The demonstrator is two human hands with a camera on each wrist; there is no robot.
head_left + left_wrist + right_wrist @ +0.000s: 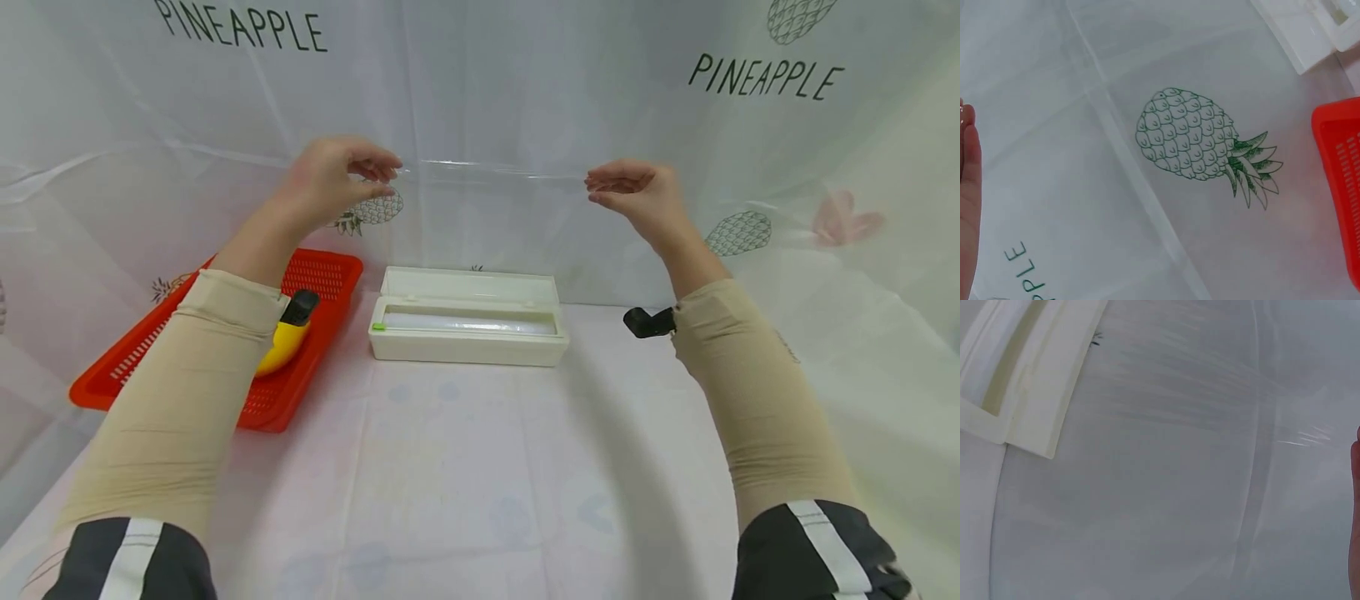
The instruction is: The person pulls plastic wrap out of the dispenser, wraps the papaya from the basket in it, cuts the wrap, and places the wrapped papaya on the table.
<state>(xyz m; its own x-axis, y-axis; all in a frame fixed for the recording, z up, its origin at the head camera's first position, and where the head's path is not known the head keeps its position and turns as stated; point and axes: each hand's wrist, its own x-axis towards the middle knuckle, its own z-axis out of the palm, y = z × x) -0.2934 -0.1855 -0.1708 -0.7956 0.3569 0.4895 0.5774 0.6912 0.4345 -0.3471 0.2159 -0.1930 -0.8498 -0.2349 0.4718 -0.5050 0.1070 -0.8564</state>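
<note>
Raised above the table, my left hand [345, 171] and right hand [633, 192] pinch the two ends of a sheet of clear plastic wrap [480, 167]. Its top edge runs taut between them, while the rest is nearly invisible. Faint creases in the plastic wrap [1210, 381] show in the right wrist view. Below and between the hands sits a white plastic wrap dispenser [468, 346], its lid raised and a roll visible inside. Only slivers of the left hand [969, 206] and right hand [1355, 519] enter the wrist views.
To the left stands a red plastic basket [330, 275] with a yellow object [283, 346] in it, partly hidden by my left forearm. A pale sheet [510, 83] printed with pineapples hangs behind. A whitish cloth [450, 467] covers the table.
</note>
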